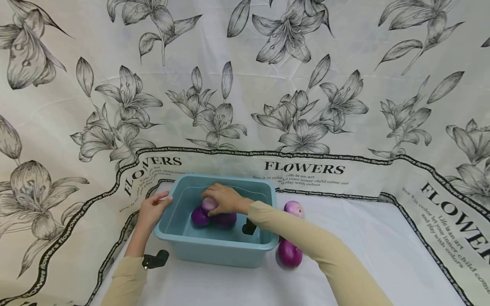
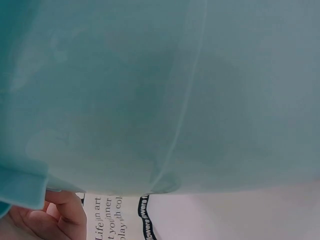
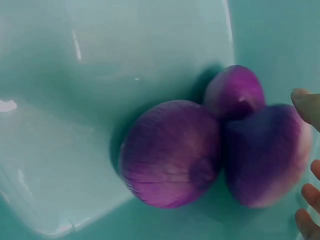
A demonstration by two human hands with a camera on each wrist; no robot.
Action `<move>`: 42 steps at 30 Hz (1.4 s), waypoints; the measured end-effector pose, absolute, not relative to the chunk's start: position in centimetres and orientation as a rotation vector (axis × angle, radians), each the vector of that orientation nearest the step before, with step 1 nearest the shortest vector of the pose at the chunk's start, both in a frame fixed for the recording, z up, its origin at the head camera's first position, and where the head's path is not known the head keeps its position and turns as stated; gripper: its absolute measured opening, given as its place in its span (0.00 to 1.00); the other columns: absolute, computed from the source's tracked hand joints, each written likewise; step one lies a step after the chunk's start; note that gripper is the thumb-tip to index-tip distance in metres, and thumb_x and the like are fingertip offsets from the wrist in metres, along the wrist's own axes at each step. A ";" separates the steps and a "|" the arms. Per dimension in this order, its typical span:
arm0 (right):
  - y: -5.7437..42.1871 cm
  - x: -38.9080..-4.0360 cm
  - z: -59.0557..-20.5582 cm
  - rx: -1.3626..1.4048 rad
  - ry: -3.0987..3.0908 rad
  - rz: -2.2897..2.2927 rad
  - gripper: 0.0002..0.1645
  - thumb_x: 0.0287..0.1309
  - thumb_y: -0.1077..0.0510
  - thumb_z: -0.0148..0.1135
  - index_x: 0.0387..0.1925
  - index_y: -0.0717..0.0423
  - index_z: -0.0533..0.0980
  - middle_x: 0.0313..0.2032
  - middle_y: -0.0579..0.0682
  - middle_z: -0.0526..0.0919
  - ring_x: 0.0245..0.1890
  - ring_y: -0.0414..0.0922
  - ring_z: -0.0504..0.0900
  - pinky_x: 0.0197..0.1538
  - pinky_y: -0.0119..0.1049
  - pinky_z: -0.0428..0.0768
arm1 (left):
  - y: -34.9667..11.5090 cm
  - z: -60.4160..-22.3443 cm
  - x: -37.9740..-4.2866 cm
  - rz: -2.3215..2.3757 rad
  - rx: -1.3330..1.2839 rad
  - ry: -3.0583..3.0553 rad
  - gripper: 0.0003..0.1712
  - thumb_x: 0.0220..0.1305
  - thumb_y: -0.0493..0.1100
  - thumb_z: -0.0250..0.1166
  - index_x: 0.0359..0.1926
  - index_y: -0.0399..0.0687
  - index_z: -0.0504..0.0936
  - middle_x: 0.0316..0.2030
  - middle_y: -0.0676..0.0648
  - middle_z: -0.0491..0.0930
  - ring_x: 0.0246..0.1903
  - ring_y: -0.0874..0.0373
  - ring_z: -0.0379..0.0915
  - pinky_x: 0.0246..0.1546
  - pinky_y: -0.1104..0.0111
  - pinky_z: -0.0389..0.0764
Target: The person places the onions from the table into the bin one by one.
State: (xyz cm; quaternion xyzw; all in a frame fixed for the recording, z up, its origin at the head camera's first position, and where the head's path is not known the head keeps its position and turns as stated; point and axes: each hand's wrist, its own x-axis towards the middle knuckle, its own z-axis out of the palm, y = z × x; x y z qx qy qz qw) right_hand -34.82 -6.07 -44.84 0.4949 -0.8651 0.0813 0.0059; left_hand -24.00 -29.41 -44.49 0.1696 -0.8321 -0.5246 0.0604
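Note:
A blue plastic basin (image 1: 218,253) stands on the white-covered table with several red onions inside. My left hand (image 1: 152,209) holds its left rim; in the left wrist view curled fingers (image 2: 65,212) show beside the rim. Inside the basin, my right hand (image 1: 226,199) grips a pale-topped red onion (image 1: 209,205) from above. That onion (image 3: 267,155) appears in the right wrist view between the thumb and the fingers (image 3: 311,197). Against it lie a larger red onion (image 3: 170,152) and a smaller one (image 3: 235,92) on the basin floor.
Right of the basin lie a red onion (image 1: 289,253) near the front and another red onion (image 1: 294,209) behind it, with the right sleeve (image 1: 306,238) crossing between them. A flower-printed cloth (image 1: 306,106) hangs at the back and sides.

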 end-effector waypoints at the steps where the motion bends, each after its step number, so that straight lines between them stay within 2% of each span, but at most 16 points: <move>1: -5.9 -34.8 -44.5 1.546 -2.705 0.259 0.35 0.50 0.42 0.71 0.59 0.45 0.73 0.58 0.44 0.77 0.59 0.44 0.71 0.58 0.39 0.75 | -29.4 -44.4 -24.0 -1.590 0.513 -2.518 0.28 0.67 0.50 0.60 0.64 0.42 0.72 0.52 0.34 0.78 0.49 0.44 0.76 0.36 0.70 0.74; 8: -3.9 -34.9 -41.2 1.488 -2.751 0.424 0.32 0.57 0.45 0.66 0.62 0.48 0.71 0.61 0.47 0.75 0.63 0.46 0.71 0.61 0.44 0.72 | -29.2 -44.2 -23.9 -1.581 0.511 -2.529 0.29 0.67 0.52 0.60 0.64 0.42 0.72 0.54 0.34 0.77 0.50 0.44 0.75 0.38 0.69 0.74; 15: -0.9 -35.4 -39.0 1.399 -2.622 0.611 0.34 0.52 0.48 0.71 0.60 0.53 0.73 0.59 0.50 0.78 0.60 0.48 0.74 0.65 0.44 0.69 | -29.1 -44.4 -23.6 -1.549 0.519 -2.549 0.29 0.67 0.52 0.59 0.64 0.42 0.72 0.54 0.33 0.77 0.50 0.44 0.75 0.37 0.68 0.74; 18: 0.6 -35.7 -38.3 1.322 -2.553 0.635 0.33 0.51 0.49 0.72 0.58 0.53 0.74 0.57 0.49 0.79 0.59 0.47 0.76 0.65 0.43 0.69 | -29.1 -44.5 -23.6 -1.553 0.521 -2.552 0.29 0.67 0.52 0.59 0.64 0.43 0.72 0.54 0.34 0.77 0.49 0.45 0.75 0.36 0.69 0.73; 25: 4.4 -36.2 -36.9 1.140 -2.433 0.807 0.31 0.50 0.53 0.73 0.56 0.56 0.76 0.53 0.52 0.81 0.52 0.50 0.77 0.57 0.45 0.74 | -29.3 -44.4 -23.6 -1.521 0.502 -2.569 0.29 0.67 0.53 0.59 0.65 0.43 0.71 0.52 0.35 0.78 0.47 0.47 0.76 0.34 0.72 0.72; 33: 9.1 -36.2 -37.0 0.963 -2.363 0.875 0.29 0.52 0.54 0.71 0.55 0.59 0.76 0.52 0.56 0.81 0.50 0.54 0.78 0.53 0.50 0.75 | -29.3 -44.4 -23.6 -1.531 0.506 -2.569 0.30 0.67 0.53 0.59 0.65 0.43 0.70 0.53 0.34 0.77 0.48 0.46 0.76 0.34 0.72 0.72; 42: 14.8 -35.4 -39.5 0.767 -2.379 0.986 0.30 0.51 0.55 0.72 0.56 0.58 0.75 0.49 0.59 0.81 0.47 0.55 0.77 0.52 0.52 0.73 | -29.3 -44.6 -23.7 -1.522 0.520 -2.569 0.30 0.67 0.52 0.59 0.65 0.41 0.71 0.51 0.35 0.78 0.46 0.48 0.76 0.33 0.72 0.72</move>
